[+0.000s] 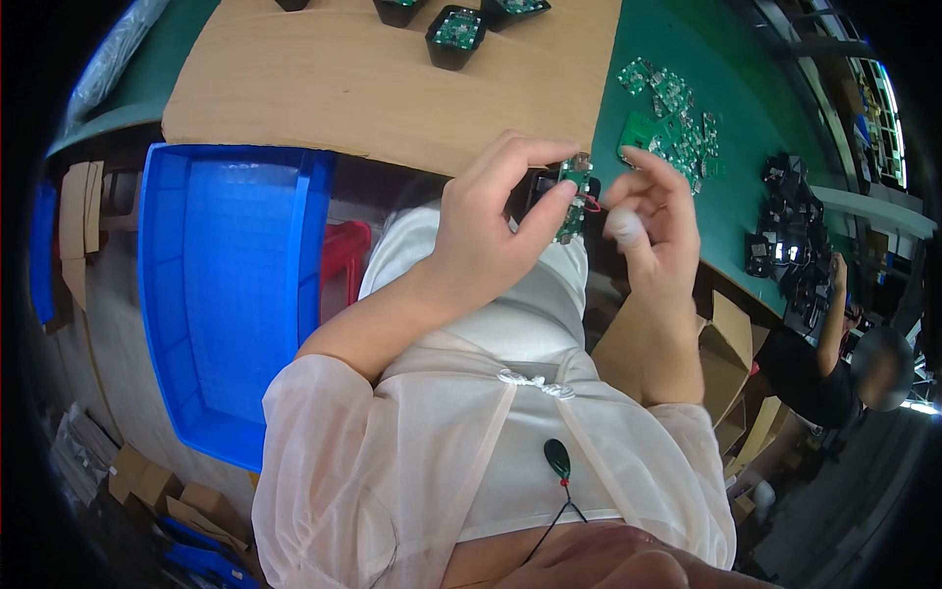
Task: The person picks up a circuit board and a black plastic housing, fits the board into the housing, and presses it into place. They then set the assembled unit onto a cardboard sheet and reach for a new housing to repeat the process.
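My left hand pinches a small green circuit board between thumb and fingers, above my lap. Against the board, partly covered by that hand, is a black plastic housing. A short red wire curves out from the board's right side. Just right of it, my right hand is raised with curled fingers and the thumb apart from them. A white cover wraps that thumb, which is slightly blurred. Nothing shows between the right fingers.
Black housings with green boards stand on the cardboard-covered table. Loose circuit boards lie on a green surface at right, with black parts farther along. A blue bin is at my left. A person sits at far right.
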A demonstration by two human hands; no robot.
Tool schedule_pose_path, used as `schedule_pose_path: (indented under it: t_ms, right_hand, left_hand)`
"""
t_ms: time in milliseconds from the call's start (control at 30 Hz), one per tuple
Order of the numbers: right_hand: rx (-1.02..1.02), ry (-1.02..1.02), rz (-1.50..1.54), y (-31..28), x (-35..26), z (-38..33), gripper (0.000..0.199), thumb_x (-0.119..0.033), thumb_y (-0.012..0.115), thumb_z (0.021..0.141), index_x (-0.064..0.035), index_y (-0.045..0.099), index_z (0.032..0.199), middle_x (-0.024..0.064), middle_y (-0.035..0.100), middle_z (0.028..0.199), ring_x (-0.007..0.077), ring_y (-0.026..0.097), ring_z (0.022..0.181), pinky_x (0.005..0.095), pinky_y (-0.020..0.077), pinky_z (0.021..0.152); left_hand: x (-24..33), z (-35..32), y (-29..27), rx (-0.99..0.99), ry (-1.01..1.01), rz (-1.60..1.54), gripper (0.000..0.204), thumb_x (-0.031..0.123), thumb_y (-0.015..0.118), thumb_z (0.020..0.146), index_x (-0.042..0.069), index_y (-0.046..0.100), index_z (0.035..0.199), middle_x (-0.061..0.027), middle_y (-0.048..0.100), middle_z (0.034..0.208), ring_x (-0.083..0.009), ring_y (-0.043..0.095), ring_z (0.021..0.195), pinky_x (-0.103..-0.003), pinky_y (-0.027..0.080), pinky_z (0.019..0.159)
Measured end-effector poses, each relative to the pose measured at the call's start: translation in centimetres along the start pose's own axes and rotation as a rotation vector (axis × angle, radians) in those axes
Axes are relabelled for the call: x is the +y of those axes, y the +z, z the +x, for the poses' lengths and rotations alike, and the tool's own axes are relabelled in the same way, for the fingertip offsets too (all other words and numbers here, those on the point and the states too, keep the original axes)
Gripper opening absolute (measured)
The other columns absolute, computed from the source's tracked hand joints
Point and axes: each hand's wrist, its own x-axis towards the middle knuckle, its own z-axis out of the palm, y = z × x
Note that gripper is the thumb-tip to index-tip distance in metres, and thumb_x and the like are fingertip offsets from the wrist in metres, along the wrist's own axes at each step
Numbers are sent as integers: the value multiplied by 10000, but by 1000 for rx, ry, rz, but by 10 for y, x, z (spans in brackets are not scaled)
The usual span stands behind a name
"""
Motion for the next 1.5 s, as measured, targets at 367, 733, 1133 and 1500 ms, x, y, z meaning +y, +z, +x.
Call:
schedule_pose_path:
  t_ms: [367,733,1133,1500]
  right_hand:
    - [87,539,652,29,-4,-17,345,-180,503,904,-13,380,1179,80,563,778,70,483,489,169,320,407]
    - [158,484,736,41,0,-15,322,-112,483,904,-26,369,1193,92,556,797,97,500,504,207,394,436]
    - [285,480,748,24,3,-31,316,-63,508,874,-28,348,1144,82,556,718,77,469,502,184,372,441]
    - [101,232,582,34,-5,-55,261,1,539,838,-13,375,1040,51,555,713,71,501,530,188,403,465]
  left_hand:
    - [-8,-4,11,45,191,99,237,19,601,746,14,561,979,-121,557,835,-239,577,650,-296,462,532]
    - [-9,-6,8,60,324,229,257,29,599,759,23,557,1013,-115,557,858,-234,573,627,-302,462,510]
    - [-6,-15,-14,-290,-138,90,359,75,509,853,-32,437,1189,-187,500,1078,-300,529,940,-307,421,808]
    - [-12,-5,-19,-454,-625,-613,266,48,538,846,-16,486,1099,-64,554,1054,-117,527,984,-249,433,847]
